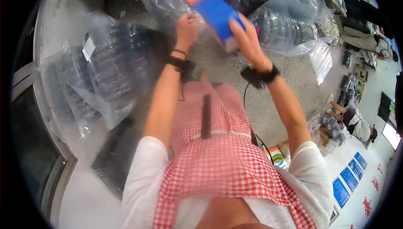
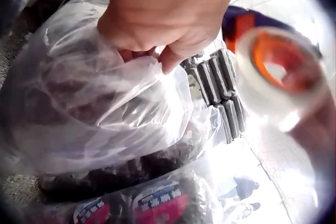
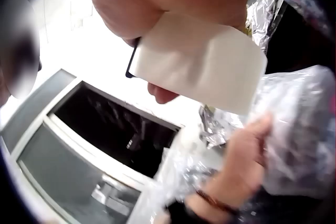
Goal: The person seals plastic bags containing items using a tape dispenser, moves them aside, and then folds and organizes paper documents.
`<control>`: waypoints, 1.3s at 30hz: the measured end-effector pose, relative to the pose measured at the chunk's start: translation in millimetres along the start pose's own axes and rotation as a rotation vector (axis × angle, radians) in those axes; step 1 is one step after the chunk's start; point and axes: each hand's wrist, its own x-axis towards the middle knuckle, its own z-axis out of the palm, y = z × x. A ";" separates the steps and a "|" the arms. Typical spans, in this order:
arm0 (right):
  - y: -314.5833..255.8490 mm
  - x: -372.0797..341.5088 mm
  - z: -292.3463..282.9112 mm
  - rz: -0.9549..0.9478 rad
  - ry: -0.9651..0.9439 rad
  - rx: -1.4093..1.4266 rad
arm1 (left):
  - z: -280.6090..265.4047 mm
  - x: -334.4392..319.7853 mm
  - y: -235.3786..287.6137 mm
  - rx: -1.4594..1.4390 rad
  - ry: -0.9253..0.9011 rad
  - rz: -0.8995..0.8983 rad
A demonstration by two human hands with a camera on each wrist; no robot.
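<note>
In the head view my right hand (image 1: pixel 248 40) grips a blue and orange packing tape dispenser (image 1: pixel 216 14), blurred by motion. The left wrist view shows its wide pale tape roll (image 2: pixel 278 112) on an orange core. My left hand (image 1: pixel 187 31) pinches the gathered edge of a clear plastic bag (image 2: pixel 89 108) with thumb and fingers. Seen from the right wrist, the pale tape roll (image 3: pixel 205 61) sits under my right hand, and the left hand (image 3: pixel 242 155) is beyond it at the bag. Dark contents show dimly through the plastic.
More clear bags of dark packed goods (image 1: pixel 285 23) lie on the right, some with pink and blue labels. Another large wrapped bundle (image 1: pixel 100 65) stands on the left beside a framed glass door (image 1: pixel 40 145). Other people (image 1: pixel 357 122) are at the far right.
</note>
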 end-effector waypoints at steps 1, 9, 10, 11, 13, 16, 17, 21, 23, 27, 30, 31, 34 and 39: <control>23.5 -30.9 -21.0 -0.041 -0.033 -0.150 | -2.3 3.0 -3.3 -0.151 -0.028 -0.064; 130.7 -170.3 -69.4 0.288 -0.009 -0.390 | -12.4 -7.3 26.4 -0.049 -0.119 -0.187; 147.4 -148.8 -63.0 0.287 0.006 -0.377 | -15.5 -5.0 24.8 -0.073 -0.153 -0.188; 163.9 -129.4 -54.3 0.239 0.023 -0.369 | -23.4 0.0 18.3 -0.100 -0.188 -0.189; 178.2 -89.9 -39.9 0.249 0.006 -0.391 | -27.6 2.4 13.1 -0.111 -0.221 -0.202; 174.6 -65.0 -34.4 0.297 -0.210 -0.737 | -29.8 1.7 22.2 0.067 -0.163 -0.177; 172.9 -56.8 -35.1 0.288 -0.302 -0.901 | -28.2 3.6 24.7 0.278 -0.147 -0.070; 206.6 -77.3 -47.2 0.575 -0.161 -0.971 | -20.6 3.7 93.3 1.104 0.183 0.507; 193.2 -65.1 -32.8 0.702 0.014 -0.918 | -19.6 18.5 109.7 1.100 0.080 0.759; 201.2 -35.9 1.3 0.457 0.427 -0.861 | -26.1 56.1 76.0 1.231 -0.315 0.837; 181.3 -12.4 23.9 0.548 0.642 -0.710 | -47.1 95.5 88.5 1.257 -0.382 0.707; 178.7 -10.0 25.2 0.578 0.663 -0.576 | -56.7 120.2 108.0 1.260 -0.378 0.671; 155.2 -14.2 22.3 0.643 0.724 -0.107 | -97.9 182.6 135.9 1.387 -0.247 0.680; 14.9 26.8 19.6 0.400 0.714 0.178 | -108.2 167.3 119.1 1.277 -0.212 0.536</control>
